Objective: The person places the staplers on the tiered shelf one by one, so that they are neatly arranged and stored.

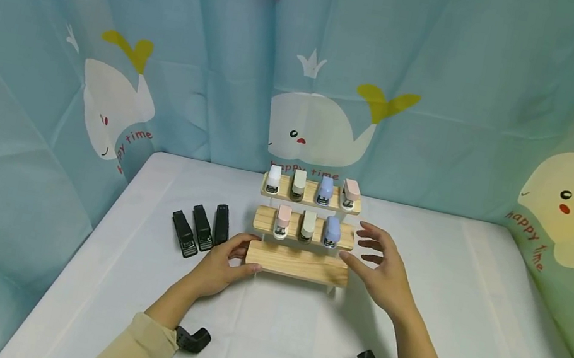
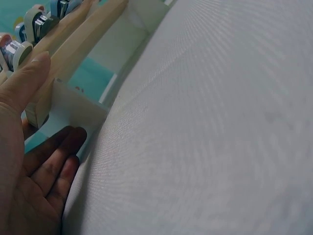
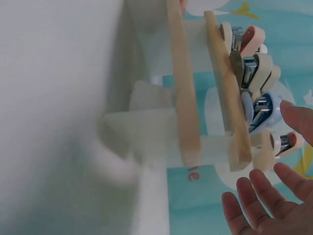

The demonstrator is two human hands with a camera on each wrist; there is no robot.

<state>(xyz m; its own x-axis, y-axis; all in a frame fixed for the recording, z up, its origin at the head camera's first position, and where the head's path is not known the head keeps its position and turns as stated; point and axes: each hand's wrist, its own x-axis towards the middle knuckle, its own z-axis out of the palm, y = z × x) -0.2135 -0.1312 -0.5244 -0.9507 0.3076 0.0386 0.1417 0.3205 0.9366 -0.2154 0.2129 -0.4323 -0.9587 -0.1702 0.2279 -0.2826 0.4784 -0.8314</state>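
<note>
A three-tier wooden display stand (image 1: 297, 264) with pale translucent supports is in the middle of the table. My left hand (image 1: 216, 266) holds the left end of its lowest board, thumb at the front edge and fingers behind. In the left wrist view the thumb (image 2: 29, 81) lies against the board. Beside the stand's right end is my right hand (image 1: 387, 280), fingers spread and holding nothing. Small staplers stand on the upper tiers: pink (image 1: 282, 220), pale green (image 1: 308, 224) and blue (image 1: 332, 230) on the middle one, several on top, including a white one (image 1: 273, 178).
Three black staplers (image 1: 203, 228) lie left of the stand, close to my left hand. The table has a white cloth (image 1: 286, 345). A blue curtain with whale prints (image 1: 319, 127) hangs right behind the table's back edge.
</note>
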